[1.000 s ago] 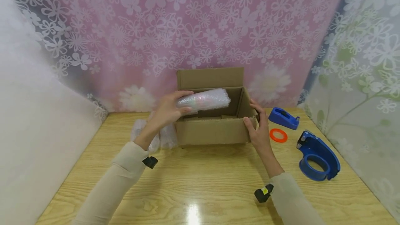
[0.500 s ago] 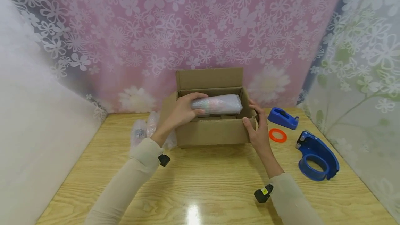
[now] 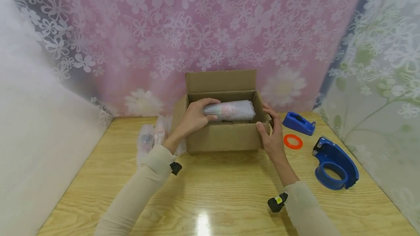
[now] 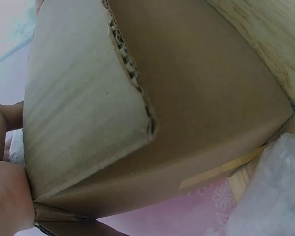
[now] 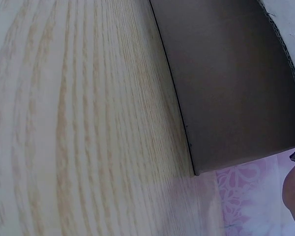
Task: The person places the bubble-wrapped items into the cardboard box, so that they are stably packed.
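A cardboard box (image 3: 226,137) stands at the back of the table with its flaps open. My left hand (image 3: 197,115) reaches over its left side and grips one end of a bubble-wrapped cylindrical item (image 3: 234,110), which lies lengthwise inside the box opening. What the wrap holds is too blurred to tell; pinkish and greenish tints show through. With thumb in front and fingers behind, my right hand (image 3: 273,134) holds the box's right side. In the left wrist view, part of the left hand (image 4: 7,187) shows beside a flap (image 4: 83,93).
Several bubble-wrapped items (image 3: 145,141) lie left of the box. On the right are a small blue tape dispenser (image 3: 299,123), an orange-red ring (image 3: 293,141) and a larger blue tape dispenser (image 3: 336,163). A pink flowered curtain (image 3: 210,28) hangs directly behind the box.
The left hand has moved right and down, carrying the bubble-wrapped item from above the box's left part into the opening. The right hand has kept its hold on the box.
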Tool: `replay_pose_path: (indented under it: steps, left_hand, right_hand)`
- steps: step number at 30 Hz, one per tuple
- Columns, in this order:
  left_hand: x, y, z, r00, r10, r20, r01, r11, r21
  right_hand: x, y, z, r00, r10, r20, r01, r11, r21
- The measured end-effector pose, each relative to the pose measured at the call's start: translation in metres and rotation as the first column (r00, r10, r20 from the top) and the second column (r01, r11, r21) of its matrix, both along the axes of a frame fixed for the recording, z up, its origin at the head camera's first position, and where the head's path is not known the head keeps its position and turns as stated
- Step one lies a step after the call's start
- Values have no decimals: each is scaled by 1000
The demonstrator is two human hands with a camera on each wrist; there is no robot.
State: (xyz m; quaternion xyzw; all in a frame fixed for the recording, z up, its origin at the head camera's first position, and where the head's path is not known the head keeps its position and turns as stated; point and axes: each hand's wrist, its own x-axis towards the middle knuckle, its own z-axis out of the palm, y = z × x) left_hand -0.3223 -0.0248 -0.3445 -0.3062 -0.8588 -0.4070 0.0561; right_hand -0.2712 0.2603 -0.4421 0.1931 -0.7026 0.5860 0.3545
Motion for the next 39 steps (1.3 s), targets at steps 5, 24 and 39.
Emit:
replay_pose_path:
  steps: [5,24,39]
  left_hand:
    - [0,2,3,999,-39,25,39,999,-15]
    - [-1,0,-4,998,-24,50,24,1000,6]
    - [-2,-7,-4,999,-29,33,28,1000,11]
  right_hand:
    - [9,-4,14,1000,-3,9,3,1000,-12]
    - [18,-9,22,999,13,31,-13,1000,-21]
    - [17,-14,20,999,34,40,-33,999,-34]
